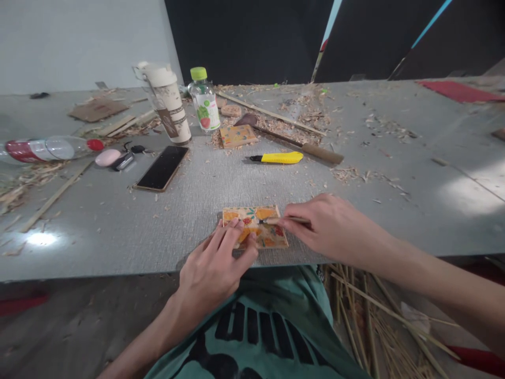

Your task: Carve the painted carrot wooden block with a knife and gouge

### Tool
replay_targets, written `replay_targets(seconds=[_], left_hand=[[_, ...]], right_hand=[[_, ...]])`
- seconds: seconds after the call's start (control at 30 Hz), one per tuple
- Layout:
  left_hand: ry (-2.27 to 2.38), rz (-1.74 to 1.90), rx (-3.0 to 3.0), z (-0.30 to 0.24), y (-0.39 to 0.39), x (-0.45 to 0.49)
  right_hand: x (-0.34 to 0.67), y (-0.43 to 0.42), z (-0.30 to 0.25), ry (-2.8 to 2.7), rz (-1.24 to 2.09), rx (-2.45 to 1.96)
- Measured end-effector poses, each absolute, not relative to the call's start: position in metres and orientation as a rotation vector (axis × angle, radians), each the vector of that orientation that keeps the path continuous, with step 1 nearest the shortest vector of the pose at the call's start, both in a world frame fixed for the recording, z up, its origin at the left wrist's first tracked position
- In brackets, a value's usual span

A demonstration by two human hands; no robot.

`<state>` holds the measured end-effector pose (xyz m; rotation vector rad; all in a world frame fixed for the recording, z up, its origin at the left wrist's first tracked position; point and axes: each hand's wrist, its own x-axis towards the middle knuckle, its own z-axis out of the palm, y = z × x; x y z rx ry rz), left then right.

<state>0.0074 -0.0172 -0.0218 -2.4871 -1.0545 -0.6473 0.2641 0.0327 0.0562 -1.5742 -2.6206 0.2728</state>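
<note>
A small flat board painted with orange fruit and leaves [260, 221] lies near the table's front edge. My left hand [219, 263] rests on its lower left part, fingers pressed together and flat on it, holding it down. My right hand [327, 223] pinches a thin stick-like tool [282, 220] whose tip touches the board's middle. A yellow utility knife [278, 157] lies farther back on the grey table [118, 231].
A second painted board [238, 135], a long wooden-handled tool [300, 145], a green-capped bottle [204, 100], a tall cup [168, 102], a phone [161, 167], keys [126, 158], a lying bottle [47, 149] and wood shavings sit behind. Bamboo strips [374, 321] lie on the floor at right.
</note>
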Motion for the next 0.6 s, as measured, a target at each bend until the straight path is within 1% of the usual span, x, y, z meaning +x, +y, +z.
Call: replay_targets(seconds=[0.13, 0.3, 0.37, 0.53, 0.6], left_hand=[[-1.036, -0.649, -2.509, -0.019, -0.017, 0.006], [-1.028, -0.655, -2.525, -0.016, -0.016, 0.007], [-1.028, -0.649, -2.525, -0.015, -0.016, 0.007], [-1.020, -0.619, -2.522, -0.015, -0.016, 0.006], [-1.024, -0.616, -2.512, -0.016, -0.016, 0.006]], right_hand=[[0.267, 0.034, 0.052, -2.645, 0.327, -1.443], [0.267, 0.032, 0.048, -2.680, 0.207, -1.321], [0.265, 0.031, 0.049, -2.662, 0.237, -1.339], [0.254, 0.021, 0.046, -2.473, 0.430, -1.533], [0.251, 0.016, 0.043, -2.439, 0.413, -1.580]])
